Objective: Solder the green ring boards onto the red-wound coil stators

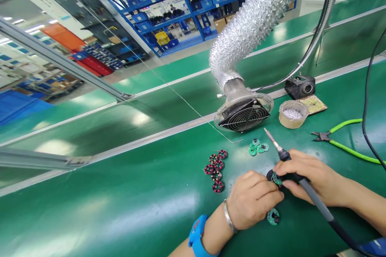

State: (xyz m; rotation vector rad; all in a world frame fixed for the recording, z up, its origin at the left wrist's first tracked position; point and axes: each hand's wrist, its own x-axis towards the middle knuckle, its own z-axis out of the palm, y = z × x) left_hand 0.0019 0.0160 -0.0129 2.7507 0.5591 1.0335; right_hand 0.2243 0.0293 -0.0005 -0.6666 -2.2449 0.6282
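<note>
My left hand point(253, 200), with a metal bangle and a blue wristband, is closed around a small round green circuit board point(276, 179) with a dark round part against it. My right hand point(315, 174) carries a soldering iron point(283, 154) across its palm, the tip pointing up and away, while its thumb and forefinger touch the same board. Fingers partly hide that board. Just below the hands lies another round circuit board point(273, 217). Several more boards point(256, 147) sit in a cluster beyond the hands. Left of them are several red-and-black wound motor coils point(216, 164).
A fume extractor hood point(247, 114) on a silver duct point(250, 28) hangs over the green bench. A solder wire point(193, 106) dangles left of it. At right are a tub of metal shavings point(292, 114), a sponge tray point(313, 104), an iron holder point(300, 87) and green-handled cutters point(343, 138).
</note>
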